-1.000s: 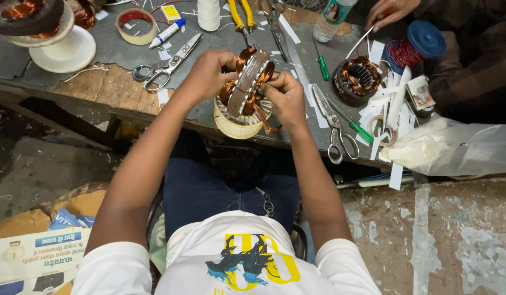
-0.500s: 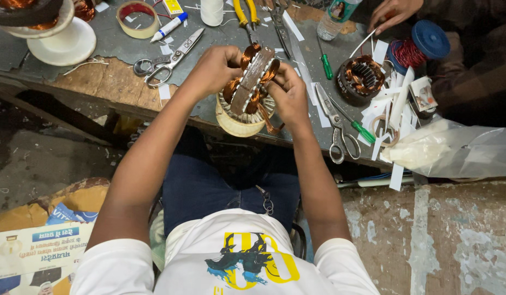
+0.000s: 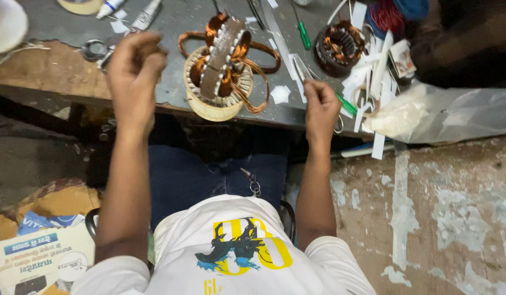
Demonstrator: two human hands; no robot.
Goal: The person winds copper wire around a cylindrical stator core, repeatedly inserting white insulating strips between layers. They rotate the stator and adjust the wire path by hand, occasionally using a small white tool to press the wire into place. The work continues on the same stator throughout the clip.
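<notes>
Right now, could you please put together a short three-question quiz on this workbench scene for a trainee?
1. True or false: the left hand is gripping the motor stator.
2. Which thing lies nearest the right hand?
A. the green-handled screwdriver
B. the white paper scrap
C. the second stator
3. Fill in: loops of ____-coloured wire hang out of the motor stator at the edge of the bench.

Key
1. False: both hands are off it, one to each side.
2. B, the paper scrap just beside that hand.
3. Copper.
</notes>
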